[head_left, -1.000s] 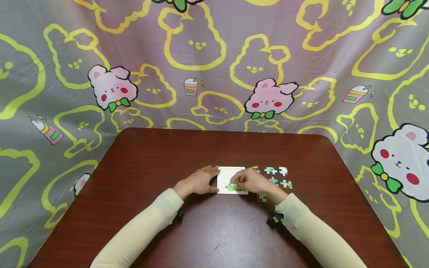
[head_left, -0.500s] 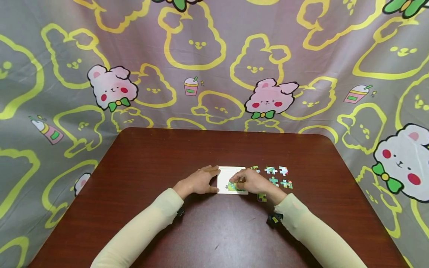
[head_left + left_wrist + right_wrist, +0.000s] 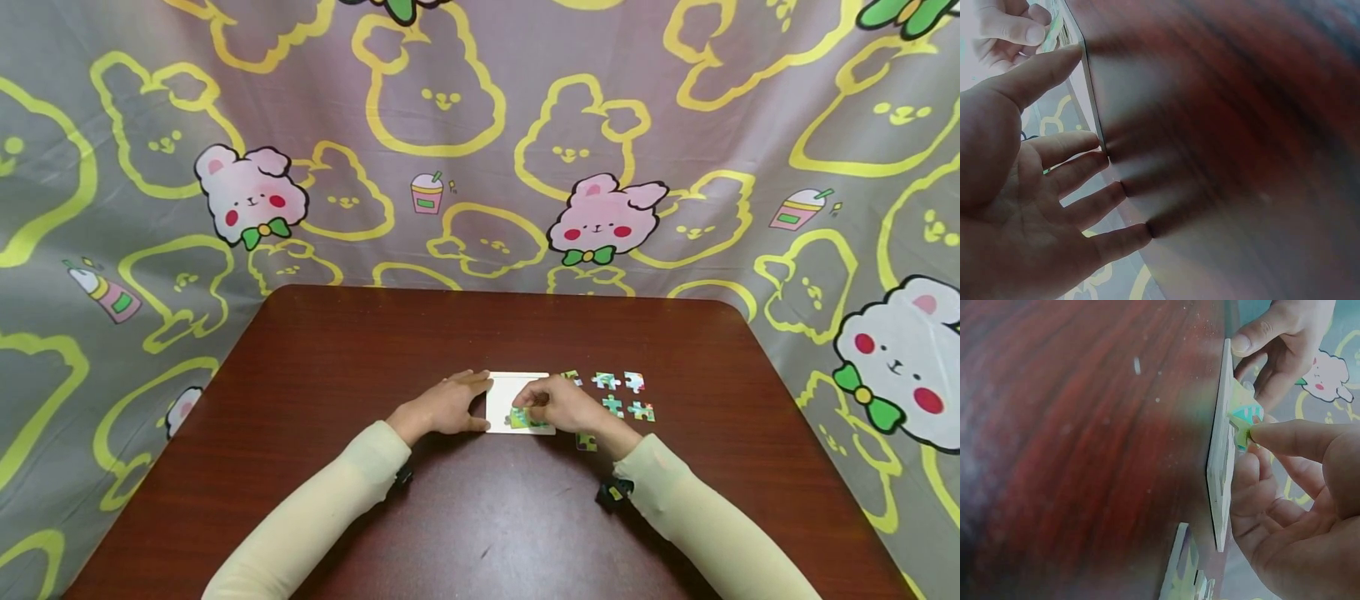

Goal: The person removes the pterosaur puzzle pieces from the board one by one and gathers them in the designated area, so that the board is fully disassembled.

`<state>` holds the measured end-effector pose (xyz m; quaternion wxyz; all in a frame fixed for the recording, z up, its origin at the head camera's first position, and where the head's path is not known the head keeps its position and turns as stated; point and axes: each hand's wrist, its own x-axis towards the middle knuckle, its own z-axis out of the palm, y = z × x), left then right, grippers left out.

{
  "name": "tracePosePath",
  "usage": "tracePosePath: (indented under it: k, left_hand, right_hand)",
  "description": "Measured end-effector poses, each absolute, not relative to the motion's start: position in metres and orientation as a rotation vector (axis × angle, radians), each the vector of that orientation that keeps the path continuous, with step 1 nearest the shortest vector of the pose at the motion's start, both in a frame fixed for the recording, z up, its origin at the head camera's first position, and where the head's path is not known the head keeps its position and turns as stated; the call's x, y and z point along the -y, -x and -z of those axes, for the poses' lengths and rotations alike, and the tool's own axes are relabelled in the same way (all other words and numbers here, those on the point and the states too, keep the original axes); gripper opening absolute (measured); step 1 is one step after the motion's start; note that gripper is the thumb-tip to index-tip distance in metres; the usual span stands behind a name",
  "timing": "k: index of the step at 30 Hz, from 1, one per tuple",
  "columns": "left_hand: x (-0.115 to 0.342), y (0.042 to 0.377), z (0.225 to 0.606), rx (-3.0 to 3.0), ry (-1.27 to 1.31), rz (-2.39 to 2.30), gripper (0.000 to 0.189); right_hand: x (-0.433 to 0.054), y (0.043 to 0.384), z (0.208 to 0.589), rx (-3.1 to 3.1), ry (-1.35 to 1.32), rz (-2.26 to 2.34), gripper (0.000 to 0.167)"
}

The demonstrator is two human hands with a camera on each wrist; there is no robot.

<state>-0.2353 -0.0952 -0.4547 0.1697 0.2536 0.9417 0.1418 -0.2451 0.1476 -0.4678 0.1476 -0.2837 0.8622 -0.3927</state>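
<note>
In the head view a white puzzle tray [image 3: 504, 392] lies on the brown table. My left hand [image 3: 442, 407] rests against the tray's left side, fingers spread and nearly straight. Its thumb touches the near corner, as the left wrist view also shows, and the index finger reaches the far one. Over the tray's near right part my right hand [image 3: 564, 407] pinches a green jigsaw puzzle piece [image 3: 1247, 415] between thumb and fingers. The right wrist view has this piece tilted up from the tray. Whatever lies beneath the right hand is partly hidden.
Several loose jigsaw pieces lie to the right of the tray, among them one piece [image 3: 633, 382] at the far right and another [image 3: 587, 442] near the right wrist. A patterned curtain [image 3: 480, 100] surrounds the table [image 3: 360, 350] at the back and sides.
The right hand has lifted very slightly, and the green jigsaw piece it pinches looks more tilted than before. The left hand keeps its place on the tray.
</note>
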Motion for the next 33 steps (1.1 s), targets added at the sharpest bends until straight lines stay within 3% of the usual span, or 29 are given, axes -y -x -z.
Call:
tracePosePath:
  k: [18, 33]
  left_hand:
    - [0.094, 0.234, 0.456, -2.677, -0.710, -0.392, 0.076]
    - [0.096, 0.234, 0.457, -2.670, -0.724, -0.400, 0.076]
  right_hand:
    - [-0.162, 0.252, 0.462, -2.443, 0.784, 1.166, 0.014]
    - [-0.202, 0.251, 0.449, -2.319, 0.631, 1.151, 0.016]
